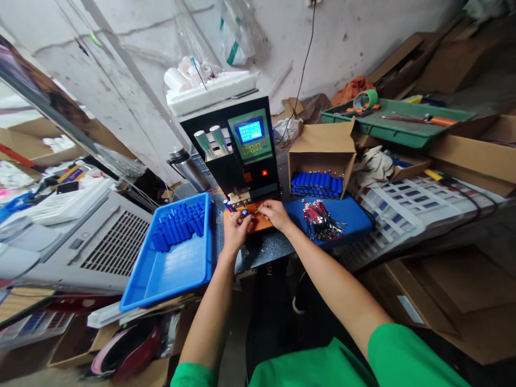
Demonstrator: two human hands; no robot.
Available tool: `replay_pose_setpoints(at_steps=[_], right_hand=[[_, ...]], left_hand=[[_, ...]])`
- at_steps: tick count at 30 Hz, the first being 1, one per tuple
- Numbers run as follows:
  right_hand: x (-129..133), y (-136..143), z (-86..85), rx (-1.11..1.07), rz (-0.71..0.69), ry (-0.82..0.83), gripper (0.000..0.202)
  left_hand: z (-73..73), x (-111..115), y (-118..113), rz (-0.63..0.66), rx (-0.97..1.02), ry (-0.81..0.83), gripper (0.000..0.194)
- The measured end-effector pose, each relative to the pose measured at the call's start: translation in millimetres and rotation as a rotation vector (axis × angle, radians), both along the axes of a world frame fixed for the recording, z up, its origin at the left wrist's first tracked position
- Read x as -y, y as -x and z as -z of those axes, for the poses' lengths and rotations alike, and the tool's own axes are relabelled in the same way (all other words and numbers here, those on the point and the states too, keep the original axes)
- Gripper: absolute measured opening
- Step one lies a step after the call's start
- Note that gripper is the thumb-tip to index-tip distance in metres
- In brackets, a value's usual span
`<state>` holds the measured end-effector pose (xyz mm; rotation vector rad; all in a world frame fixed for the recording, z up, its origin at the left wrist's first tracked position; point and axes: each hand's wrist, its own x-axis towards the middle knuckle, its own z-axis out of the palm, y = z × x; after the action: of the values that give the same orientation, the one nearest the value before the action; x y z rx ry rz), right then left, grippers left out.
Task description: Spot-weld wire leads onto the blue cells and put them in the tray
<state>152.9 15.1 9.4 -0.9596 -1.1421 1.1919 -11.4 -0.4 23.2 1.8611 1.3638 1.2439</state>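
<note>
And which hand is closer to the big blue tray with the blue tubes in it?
The left. The left hand is just past the blue tray's right side; the right hand is farther away, beyond the left hand.

One head-worn camera looks forward and down, from close by, at the machine point(238, 153).

A scuffed whitish wall point(355, 43) is rising across the far side, with a dark cable point(313, 27) hanging in front of it. Cardboard boxes point(475, 293) are crowding the right, a pale vented cabinet point(60, 266) is standing at left, and grey floor point(237, 344) is showing near.
</note>
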Motion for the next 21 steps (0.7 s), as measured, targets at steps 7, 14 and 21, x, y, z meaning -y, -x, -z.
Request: replay_pose_setpoints(at_steps=[7,14,21], right_hand=[[-1,1,0.7,0.087,0.065,-0.047,0.025],[-1,2,-0.5,0.094,0.090,-0.021,0.022],[-5,8,-2.8,0.037,0.078,0.082,0.016]], left_hand=[[8.9,-7,-4,0.052,0.175,0.135,0.030],[12.1,-5,-6,0.060,0.159,0.125,0.027],[10.1,-7,-9,0.045,0.163,0.116,0.031]])
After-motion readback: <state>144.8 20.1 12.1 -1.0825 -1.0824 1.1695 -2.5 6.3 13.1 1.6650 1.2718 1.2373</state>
